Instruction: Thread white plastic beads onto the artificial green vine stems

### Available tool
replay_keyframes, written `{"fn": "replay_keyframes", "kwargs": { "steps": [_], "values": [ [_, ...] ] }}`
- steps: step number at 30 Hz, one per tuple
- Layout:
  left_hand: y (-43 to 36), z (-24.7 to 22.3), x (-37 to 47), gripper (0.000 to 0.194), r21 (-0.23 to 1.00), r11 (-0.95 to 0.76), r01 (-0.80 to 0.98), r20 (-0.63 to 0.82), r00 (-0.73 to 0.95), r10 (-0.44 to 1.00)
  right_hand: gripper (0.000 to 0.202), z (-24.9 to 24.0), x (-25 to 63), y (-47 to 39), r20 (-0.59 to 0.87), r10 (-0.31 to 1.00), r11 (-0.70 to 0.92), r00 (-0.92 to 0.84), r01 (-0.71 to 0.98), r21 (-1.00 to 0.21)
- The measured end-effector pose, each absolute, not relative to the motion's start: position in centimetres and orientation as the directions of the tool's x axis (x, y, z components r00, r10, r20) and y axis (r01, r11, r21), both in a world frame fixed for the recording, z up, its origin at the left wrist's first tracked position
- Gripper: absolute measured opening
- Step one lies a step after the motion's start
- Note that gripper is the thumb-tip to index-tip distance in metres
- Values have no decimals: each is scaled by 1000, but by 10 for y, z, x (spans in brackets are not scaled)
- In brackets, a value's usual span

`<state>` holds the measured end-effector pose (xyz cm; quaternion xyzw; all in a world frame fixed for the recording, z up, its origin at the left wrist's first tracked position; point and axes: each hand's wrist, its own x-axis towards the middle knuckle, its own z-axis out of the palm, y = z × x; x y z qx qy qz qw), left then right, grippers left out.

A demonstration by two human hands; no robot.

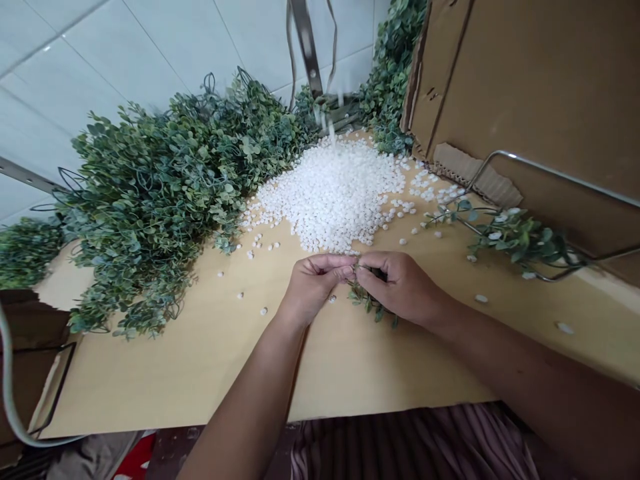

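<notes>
My right hand (400,283) is closed around a sprig of artificial green leaves (369,301), whose leafy part hangs below the fingers. Fingertips of my left hand (313,283) are pinched together at the sprig's upper end, meeting the right fingertips. Whatever lies between the left fingers is too small and covered to make out. Just beyond both hands rises a heap of small white rounded pieces (340,200), with loose ones scattered around it on the tan tabletop (240,373).
A large mass of artificial greenery (175,173) fills the left and back. On the right, a leafy sprig with white pieces (520,240) lies over a bent metal wire frame (565,177). Behind that stands a cardboard box (540,87). A metal strip (306,47) comes down at the tiled wall.
</notes>
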<state>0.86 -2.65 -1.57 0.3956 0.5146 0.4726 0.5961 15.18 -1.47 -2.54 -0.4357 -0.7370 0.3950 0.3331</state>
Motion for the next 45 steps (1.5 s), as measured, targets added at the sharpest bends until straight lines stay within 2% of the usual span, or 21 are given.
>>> {"fn": "replay_keyframes", "kwargs": {
  "steps": [10, 16, 35, 40, 45],
  "values": [
    [-22, -13, 10, 16, 950, 284, -131, -281, 41, 959, 25, -27, 155, -15, 109, 892, 281, -439, 348, -894],
    [-25, -15, 10, 21, 935, 258, -242, -257, 37, 966, 24, -26, 156, -14, 117, 866, 264, -486, 246, -933],
    [-22, -12, 6, 26, 926, 329, -188, -311, 118, 943, 27, -25, 155, -17, 54, 878, 221, -475, 304, -927],
    [-23, -12, 10, 25, 939, 290, -183, -276, 101, 956, 26, -26, 155, -16, 31, 887, 184, -462, 291, -939],
    [-22, -11, 11, 28, 961, 197, -193, -197, 19, 980, 25, -25, 154, -12, 87, 893, 173, -441, 158, -972]
  ]
}}
